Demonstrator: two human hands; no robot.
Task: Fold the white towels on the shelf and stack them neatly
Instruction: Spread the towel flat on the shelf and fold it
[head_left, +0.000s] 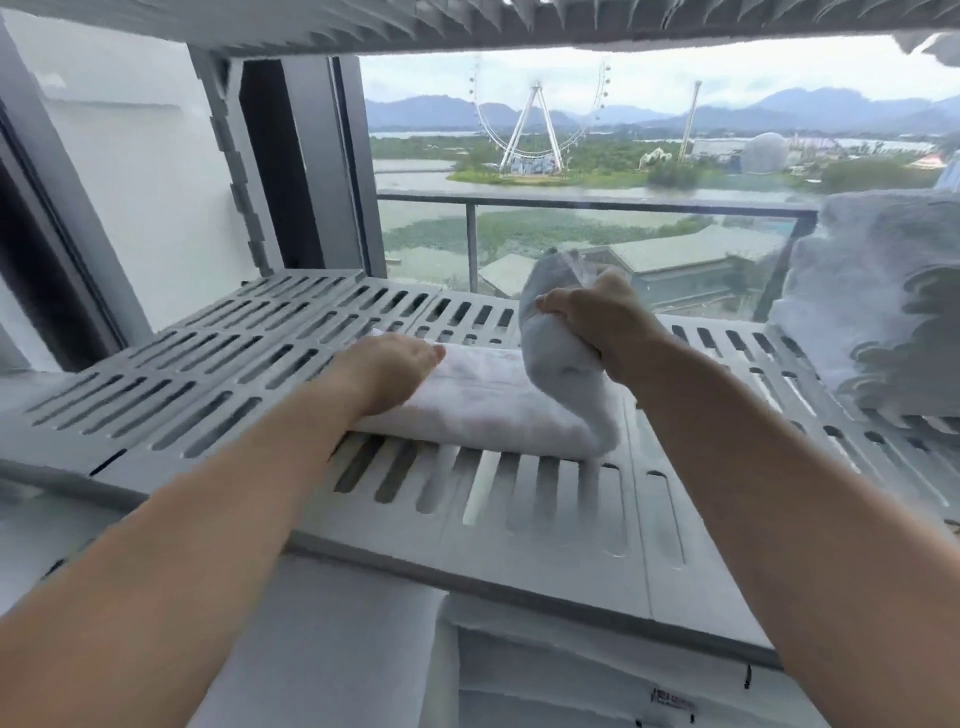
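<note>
A white towel (488, 400) lies as a long folded strip across the middle of the grey slotted shelf (208, 374). My left hand (387, 371) rests flat on the towel's left end and presses it down. My right hand (602, 319) grips the towel's right end, lifted off the shelf and bent up and over toward the left. A heap of more white towels (878, 306) stands at the shelf's right end, blurred.
Another slotted shelf (467, 21) hangs close overhead. White towels or cloth (519, 675) lie on the level below. Behind the shelf are a dark window frame (311, 156) and a balcony's glass railing (597, 208).
</note>
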